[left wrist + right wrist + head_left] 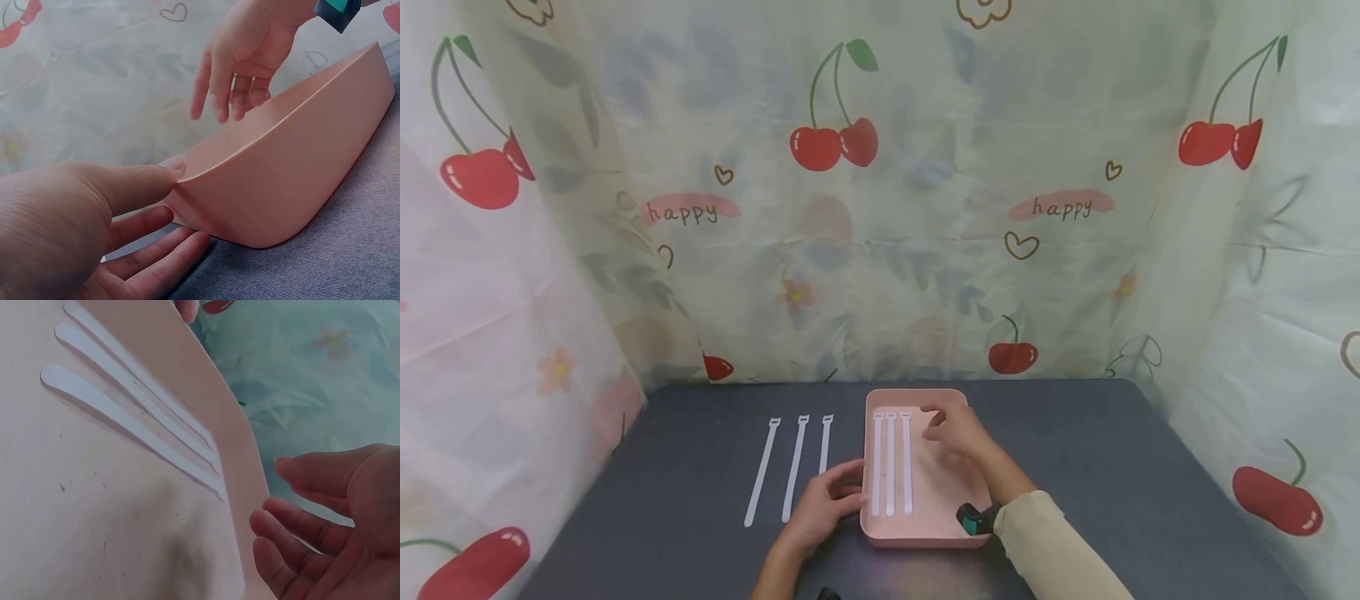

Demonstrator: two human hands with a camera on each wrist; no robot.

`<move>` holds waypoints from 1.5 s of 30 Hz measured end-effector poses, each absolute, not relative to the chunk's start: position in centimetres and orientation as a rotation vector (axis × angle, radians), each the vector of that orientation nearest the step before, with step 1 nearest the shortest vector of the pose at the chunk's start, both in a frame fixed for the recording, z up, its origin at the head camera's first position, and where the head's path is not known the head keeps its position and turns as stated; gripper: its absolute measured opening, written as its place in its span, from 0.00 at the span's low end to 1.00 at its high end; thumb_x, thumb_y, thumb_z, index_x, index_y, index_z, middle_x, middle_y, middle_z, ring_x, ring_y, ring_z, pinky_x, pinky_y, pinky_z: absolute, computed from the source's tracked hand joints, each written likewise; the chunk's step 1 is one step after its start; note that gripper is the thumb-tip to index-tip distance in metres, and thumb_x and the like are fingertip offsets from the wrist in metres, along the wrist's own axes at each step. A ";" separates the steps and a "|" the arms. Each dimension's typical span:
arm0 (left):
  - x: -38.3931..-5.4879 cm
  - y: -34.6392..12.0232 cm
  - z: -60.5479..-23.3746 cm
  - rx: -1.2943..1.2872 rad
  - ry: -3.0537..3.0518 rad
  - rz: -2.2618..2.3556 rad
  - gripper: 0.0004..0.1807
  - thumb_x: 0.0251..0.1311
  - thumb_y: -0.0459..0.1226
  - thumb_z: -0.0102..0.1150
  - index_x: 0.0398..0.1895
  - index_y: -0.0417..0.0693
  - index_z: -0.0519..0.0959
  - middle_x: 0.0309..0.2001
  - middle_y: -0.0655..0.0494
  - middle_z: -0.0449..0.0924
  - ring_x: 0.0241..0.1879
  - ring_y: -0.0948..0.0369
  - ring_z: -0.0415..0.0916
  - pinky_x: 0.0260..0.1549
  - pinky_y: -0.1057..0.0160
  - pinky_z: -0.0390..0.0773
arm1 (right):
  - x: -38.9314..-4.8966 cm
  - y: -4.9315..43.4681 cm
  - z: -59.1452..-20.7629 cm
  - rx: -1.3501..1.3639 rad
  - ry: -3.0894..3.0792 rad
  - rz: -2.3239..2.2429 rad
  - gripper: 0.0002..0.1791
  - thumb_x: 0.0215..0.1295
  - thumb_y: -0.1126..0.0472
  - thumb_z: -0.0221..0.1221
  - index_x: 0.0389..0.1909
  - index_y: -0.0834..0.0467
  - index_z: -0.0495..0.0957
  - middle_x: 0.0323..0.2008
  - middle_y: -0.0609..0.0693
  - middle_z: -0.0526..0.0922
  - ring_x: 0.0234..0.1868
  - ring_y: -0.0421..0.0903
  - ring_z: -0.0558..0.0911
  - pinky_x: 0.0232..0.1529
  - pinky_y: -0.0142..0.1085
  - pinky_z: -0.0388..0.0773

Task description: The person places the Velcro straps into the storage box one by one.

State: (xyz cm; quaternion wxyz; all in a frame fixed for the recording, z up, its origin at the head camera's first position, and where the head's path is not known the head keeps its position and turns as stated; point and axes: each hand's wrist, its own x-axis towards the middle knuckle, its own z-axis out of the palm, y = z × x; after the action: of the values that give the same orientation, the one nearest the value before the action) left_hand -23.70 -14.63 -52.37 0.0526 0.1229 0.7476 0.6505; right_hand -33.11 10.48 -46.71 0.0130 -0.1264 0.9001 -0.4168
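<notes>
A pink tray (pixel 925 533) holds three white cable straps (pixel 891 467) lying side by side along its left part, each with a slotted head at the far end. My left hand (pixel 822 507) rests against the tray's left side. In the left wrist view its thumb (pixel 147 184) touches the rim and the other fingers lie low along the outer wall. Over the far right part of the tray is my right hand (pixel 957 429), fingers loosely bent and nothing between them. Three more white straps (pixel 795 467) lie left of the tray, the nearest one partly hidden behind my left hand.
The dark table (pixel 685 483) extends to both sides of the tray. A curtain (pixel 910 208) with cherry prints hangs behind the table and along both sides. A dark device with a teal face (pixel 976 520) is worn on my right wrist.
</notes>
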 end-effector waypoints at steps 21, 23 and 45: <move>-23.5 -14.5 -52.0 0.373 2.288 1.969 0.30 0.59 0.29 0.65 0.65 0.33 0.69 0.56 0.34 0.74 0.52 0.42 0.76 0.47 0.54 0.78 | -32.3 14.5 -48.8 -0.211 2.855 -1.579 0.13 0.58 0.70 0.66 0.44 0.61 0.84 0.27 0.49 0.78 0.30 0.47 0.73 0.29 0.36 0.73; -23.7 -14.6 -52.5 0.366 2.296 1.961 0.30 0.59 0.30 0.65 0.65 0.35 0.69 0.56 0.36 0.75 0.52 0.44 0.76 0.47 0.54 0.78 | -32.3 14.9 -49.0 -0.196 2.847 -1.608 0.12 0.58 0.69 0.67 0.44 0.62 0.84 0.28 0.49 0.78 0.31 0.48 0.73 0.29 0.36 0.73; -23.8 -14.6 -52.8 0.366 2.306 1.964 0.30 0.57 0.32 0.67 0.64 0.36 0.71 0.55 0.39 0.76 0.50 0.48 0.78 0.45 0.60 0.78 | -30.9 18.5 -51.6 -0.142 2.596 -1.791 0.22 0.61 0.64 0.65 0.58 0.61 0.78 0.53 0.58 0.80 0.53 0.55 0.79 0.54 0.49 0.74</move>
State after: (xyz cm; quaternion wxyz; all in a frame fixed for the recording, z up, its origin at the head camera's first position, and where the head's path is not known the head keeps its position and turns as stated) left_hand -23.85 -14.61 -52.79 0.0452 0.1197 0.7550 0.6431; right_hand -30.94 18.47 -51.64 -0.0078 -0.0448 0.8224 -0.5672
